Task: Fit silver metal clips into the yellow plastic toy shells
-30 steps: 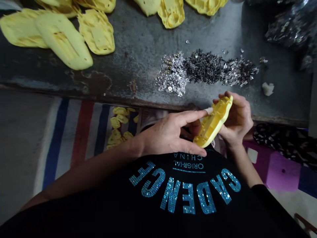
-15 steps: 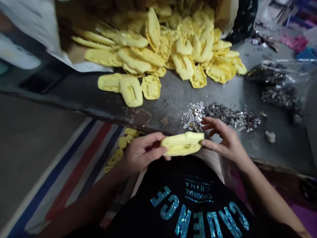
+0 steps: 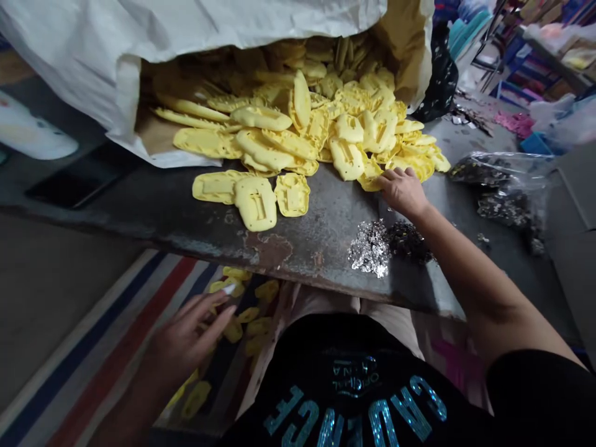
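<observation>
On the metal table my right hand [image 3: 404, 194] is closed, its fingers curled over the edge of a yellow plastic shell [image 3: 370, 176] at the front of a heap. The fingertips are partly hidden. My left hand [image 3: 189, 335] hangs below the table edge at the left, thumb and fingers apart, with a small white bit [image 3: 229, 288] at a fingertip. Beneath it, yellow shells [image 3: 233, 329] lie on a striped sheet [image 3: 135, 329]. A heap of yellow shells [image 3: 265, 149] spills from a white sack [image 3: 223, 22]. Three more, among them an upturned shell [image 3: 256, 203], lie in front.
Small shiny metal pieces [image 3: 370, 248] are piled near the table's front edge, beside darker ones under my right forearm. A clear bag of metal pieces [image 3: 507, 192] lies at the right. A dark flat object [image 3: 84, 174] rests at the left.
The yellow shell has left my hands. My left hand has moved left and down over the sheet, and my right hand has reached forward to the heap. The view has shifted.
</observation>
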The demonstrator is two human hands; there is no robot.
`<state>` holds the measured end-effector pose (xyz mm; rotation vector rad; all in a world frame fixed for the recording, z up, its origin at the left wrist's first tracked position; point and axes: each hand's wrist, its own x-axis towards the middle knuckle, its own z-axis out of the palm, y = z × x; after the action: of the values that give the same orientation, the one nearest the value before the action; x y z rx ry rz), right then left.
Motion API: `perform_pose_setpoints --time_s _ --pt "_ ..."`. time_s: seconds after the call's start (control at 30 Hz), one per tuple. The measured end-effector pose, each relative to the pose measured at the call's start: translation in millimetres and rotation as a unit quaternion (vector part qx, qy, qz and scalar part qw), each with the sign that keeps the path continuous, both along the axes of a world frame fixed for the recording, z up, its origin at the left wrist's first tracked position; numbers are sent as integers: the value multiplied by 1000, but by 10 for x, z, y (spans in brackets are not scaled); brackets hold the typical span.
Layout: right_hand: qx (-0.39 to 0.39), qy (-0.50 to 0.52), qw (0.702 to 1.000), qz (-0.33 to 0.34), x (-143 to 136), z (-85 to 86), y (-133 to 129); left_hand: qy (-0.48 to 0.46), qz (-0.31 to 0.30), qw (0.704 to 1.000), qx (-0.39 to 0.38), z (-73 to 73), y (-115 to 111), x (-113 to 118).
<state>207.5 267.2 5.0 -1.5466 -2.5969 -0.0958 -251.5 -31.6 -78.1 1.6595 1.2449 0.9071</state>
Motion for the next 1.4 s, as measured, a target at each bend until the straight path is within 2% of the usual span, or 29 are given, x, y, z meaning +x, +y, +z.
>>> perform_pose_setpoints --time_s 0.07,0.1,0.17,0.23,0.27,0.3,0.33,0.4,0.47,0.53,0.63,0.73,0.87,1.0,1.2,1.3,1.4 --pt "9 17 1000 8 106 82 -103 28 121 992 28 84 78 248" --pt "19 30 999 6 187 132 -179 28 153 987 31 137 124 384" --pt "36 103 994 -8 367 236 -384 17 140 990 15 259 242 682" --pt "9 267 963 -27 513 318 -667 -12 113 993 -1 387 405 1023" --pt "-30 371 928 -35 557 343 -835 -32 104 994 -9 449 500 1210" --pt "-82 472 877 -41 579 355 -1015 -61 92 994 -22 508 598 1403" --pt "-137 556 818 -49 581 354 -1201 -135 75 986 -57 562 693 1597" --pt "-228 658 713 -79 545 314 -1569 -244 31 962 -116 651 848 1962" --pt "-282 712 634 -109 502 235 -1892 -298 -13 939 -172 715 924 2256" --pt "-307 741 583 -127 493 134 -2144 -325 -39 921 -213 761 919 2459" --pt "-315 765 544 -143 555 -20 -2395 -328 -56 910 -246 816 826 2629" --pt "-307 779 526 -150 656 -128 -2546 -315 -57 912 -258 851 746 2736" --pt "-284 783 530 -160 767 -191 -2665 -307 -61 907 -282 852 724 2861" --pt "-267 768 556 -173 845 -227 -2683 -267 -77 912 -301 837 734 2898" --pt "-252 750 593 -148 846 -191 -2459 -234 -167 893 -347 811 720 2824" --pt "-305 710 627 -100 789 -129 -2316 -226 -181 879 -378 738 761 2759" --pt "-385 649 655 -33 682 -100 -2209 -230 -184 881 -371 645 837 2690"
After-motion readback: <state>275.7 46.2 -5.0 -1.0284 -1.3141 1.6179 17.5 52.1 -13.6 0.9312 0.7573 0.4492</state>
